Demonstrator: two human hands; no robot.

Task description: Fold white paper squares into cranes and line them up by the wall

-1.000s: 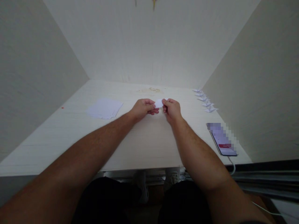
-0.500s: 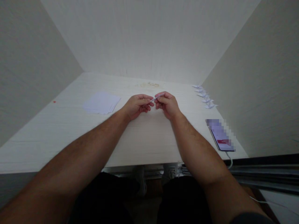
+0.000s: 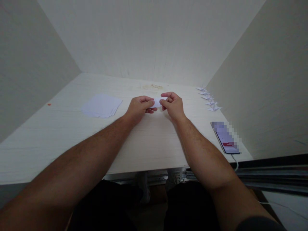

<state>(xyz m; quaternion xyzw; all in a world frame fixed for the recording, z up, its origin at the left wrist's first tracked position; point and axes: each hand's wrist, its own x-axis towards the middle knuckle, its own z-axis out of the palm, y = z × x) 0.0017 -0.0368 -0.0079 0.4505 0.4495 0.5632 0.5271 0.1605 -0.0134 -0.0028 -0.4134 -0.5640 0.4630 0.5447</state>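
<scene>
A small folded piece of white paper (image 3: 157, 102) is held just above the middle of the pale table (image 3: 149, 141). My left hand (image 3: 139, 107) pinches its left end with fingers curled. My right hand (image 3: 172, 105) pinches its right end, thumb and forefinger closed on it. The two hands sit close together, with the paper between them mostly covered by fingertips.
A stack of white paper sheets (image 3: 101, 105) lies to the left. Several small folded paper figures (image 3: 209, 98) line the right wall. A phone (image 3: 226, 137) with a white cable (image 3: 235, 163) lies near the right front edge. Walls enclose the table on three sides.
The paper was turned edge-on half a second ago and now shows its flat face again. Both hands keep hold of it at about the same spot.
</scene>
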